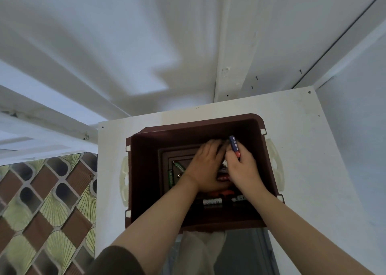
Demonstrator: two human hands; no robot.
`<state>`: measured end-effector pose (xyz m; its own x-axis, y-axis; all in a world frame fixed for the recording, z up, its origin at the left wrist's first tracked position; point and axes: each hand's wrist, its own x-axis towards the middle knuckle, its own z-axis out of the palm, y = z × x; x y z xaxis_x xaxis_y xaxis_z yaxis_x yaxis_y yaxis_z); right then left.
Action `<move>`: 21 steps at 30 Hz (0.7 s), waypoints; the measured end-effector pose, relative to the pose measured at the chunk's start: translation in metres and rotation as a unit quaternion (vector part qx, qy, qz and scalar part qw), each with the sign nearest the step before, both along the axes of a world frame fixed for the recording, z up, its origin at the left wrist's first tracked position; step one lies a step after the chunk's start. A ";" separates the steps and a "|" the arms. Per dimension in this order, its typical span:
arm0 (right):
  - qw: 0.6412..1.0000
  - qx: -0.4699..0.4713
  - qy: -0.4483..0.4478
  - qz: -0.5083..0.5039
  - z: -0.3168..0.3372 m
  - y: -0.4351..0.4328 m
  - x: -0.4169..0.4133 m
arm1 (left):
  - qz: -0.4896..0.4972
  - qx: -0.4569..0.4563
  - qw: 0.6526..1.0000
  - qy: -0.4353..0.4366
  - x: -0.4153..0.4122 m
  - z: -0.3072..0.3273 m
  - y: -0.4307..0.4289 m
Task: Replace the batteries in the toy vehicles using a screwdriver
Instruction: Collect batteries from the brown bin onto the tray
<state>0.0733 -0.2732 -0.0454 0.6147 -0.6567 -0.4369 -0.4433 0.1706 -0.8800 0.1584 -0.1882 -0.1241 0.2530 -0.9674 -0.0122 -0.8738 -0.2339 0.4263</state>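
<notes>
Deep maroon plastic bin (144, 170) encloses both hands, close together. Left hand (205, 166) clasps a mostly hidden red toy vehicle (223, 178). Right hand (243, 168) grips a blue-handled screwdriver (234, 145). Green batteries (170, 177) lie loose beside the left hand. Judgement: screw work under way, battery swap outstanding.
</notes>
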 end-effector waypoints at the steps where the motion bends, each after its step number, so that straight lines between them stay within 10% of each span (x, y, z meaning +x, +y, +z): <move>1: 1.000 0.002 -0.002 0.001 0.000 0.000 0.000 | 0.002 -0.005 1.000 0.010 -0.004 -0.001 -0.002; 21: 1.000 0.001 -0.018 -0.005 -0.003 -0.001 -0.001 | -0.027 -0.015 0.996 -0.086 -0.004 -0.013 -0.022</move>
